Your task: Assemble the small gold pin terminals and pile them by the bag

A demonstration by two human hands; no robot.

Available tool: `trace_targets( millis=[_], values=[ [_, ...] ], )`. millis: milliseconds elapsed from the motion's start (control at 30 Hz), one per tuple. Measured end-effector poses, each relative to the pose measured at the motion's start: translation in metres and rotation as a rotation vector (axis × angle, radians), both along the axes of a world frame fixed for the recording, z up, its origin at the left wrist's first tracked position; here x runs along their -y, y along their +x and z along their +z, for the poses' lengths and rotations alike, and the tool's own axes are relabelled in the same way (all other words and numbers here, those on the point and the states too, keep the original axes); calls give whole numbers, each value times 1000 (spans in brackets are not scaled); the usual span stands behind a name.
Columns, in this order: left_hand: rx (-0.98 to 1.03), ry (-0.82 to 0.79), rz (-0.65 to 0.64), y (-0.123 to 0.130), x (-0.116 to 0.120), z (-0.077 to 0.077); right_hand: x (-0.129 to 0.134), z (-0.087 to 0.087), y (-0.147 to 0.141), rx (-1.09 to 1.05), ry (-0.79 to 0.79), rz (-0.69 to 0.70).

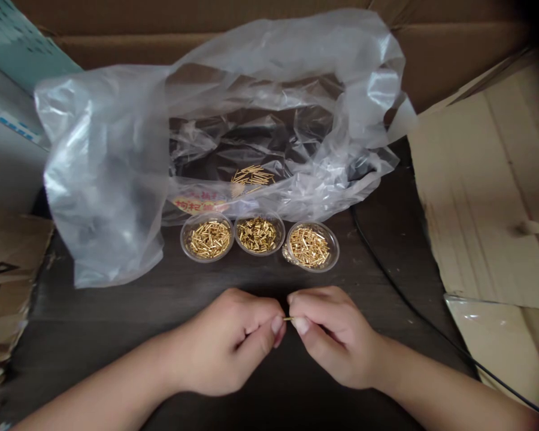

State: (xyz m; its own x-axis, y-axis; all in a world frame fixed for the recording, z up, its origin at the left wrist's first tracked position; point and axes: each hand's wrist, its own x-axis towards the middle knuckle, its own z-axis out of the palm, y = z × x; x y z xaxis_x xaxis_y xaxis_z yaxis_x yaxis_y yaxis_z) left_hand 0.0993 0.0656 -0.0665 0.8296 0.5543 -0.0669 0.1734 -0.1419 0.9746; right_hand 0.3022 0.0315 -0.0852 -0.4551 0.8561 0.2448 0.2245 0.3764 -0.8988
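Note:
A thin gold-coloured metal pin (288, 319) bridges the small gap between my two hands. My left hand (238, 341) pinches one end between thumb and forefinger. The other end sits in the pinch of my right hand (335, 335); my fingertips hide both ends. Just beyond my hands stand three round clear plastic cups: the left cup (182, 242) and the right cup (336, 254) hold slim gold metal pieces, and the middle cup (282, 236) holds short gold tube-like pieces. Behind them, a loose pile of longer gold pins (254, 175) lies in the opening of a clear plastic bag (112, 161).
Brown cardboard (489, 197) leans on the right, and more cardboard (9, 269) lies at the left edge. A black cable (399, 290) runs over the dark tabletop (94, 329) to the lower right. A cardboard wall (161, 24) closes off the back.

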Motion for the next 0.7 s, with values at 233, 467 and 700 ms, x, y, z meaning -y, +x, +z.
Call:
trace_targets(
  millis=[233, 467, 700],
  values=[
    [17, -18, -27, -2, 1, 0, 1, 2, -1, -17, 18, 22],
    [13, -16, 71, -2, -1, 0, 0, 5, -1, -73, 3, -44],
    [31, 56, 111, -1, 0, 1, -1, 3, 1, -101, -55, -42]
  ],
)
